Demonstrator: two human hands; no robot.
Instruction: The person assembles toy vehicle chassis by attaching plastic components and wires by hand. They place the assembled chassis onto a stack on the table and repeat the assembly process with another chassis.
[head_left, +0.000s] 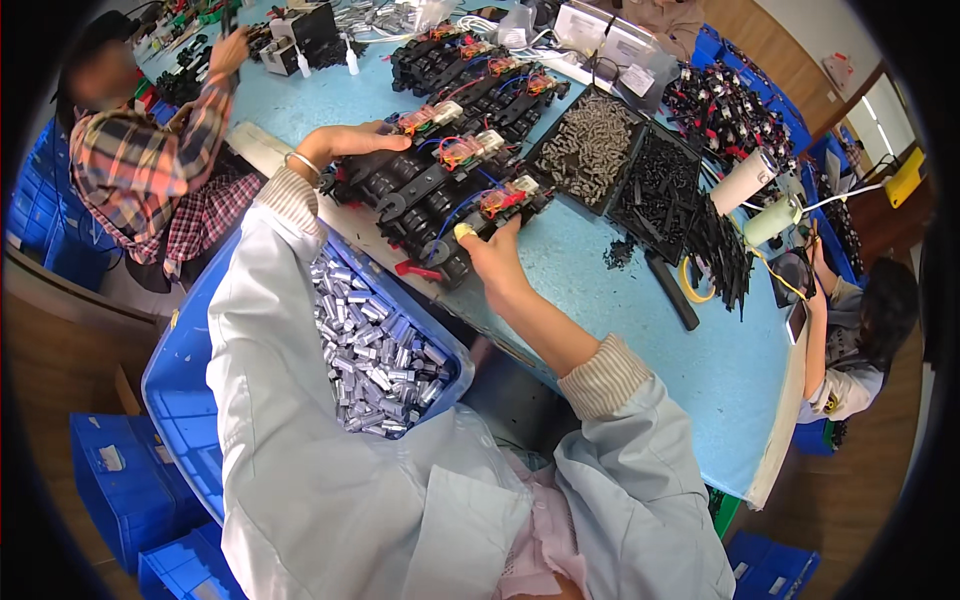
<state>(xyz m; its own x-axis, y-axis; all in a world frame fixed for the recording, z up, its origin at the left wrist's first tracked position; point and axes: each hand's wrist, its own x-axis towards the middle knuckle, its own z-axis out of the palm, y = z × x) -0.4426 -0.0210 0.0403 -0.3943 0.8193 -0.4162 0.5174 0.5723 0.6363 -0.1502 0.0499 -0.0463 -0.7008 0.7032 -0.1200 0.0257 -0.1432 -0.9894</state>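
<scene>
A broad, light-blue tabletop (640, 350) stands beside a deep blue plastic bin (180, 385), with black ribbed assemblies with coloured wires (405, 195) at its near edge. The left hand (345, 143) touches their left end, one digit outstretched, and the right hand (497, 262) their right, digits spread; whether either grips, I cannot tell. Small silver metal pieces (375, 365) fill the bin.

The left hand (345, 143) and right hand (497, 265) touch black wired assemblies (395, 185) at eleven o'clock, beside a blue bin (185, 385) at eight.
</scene>
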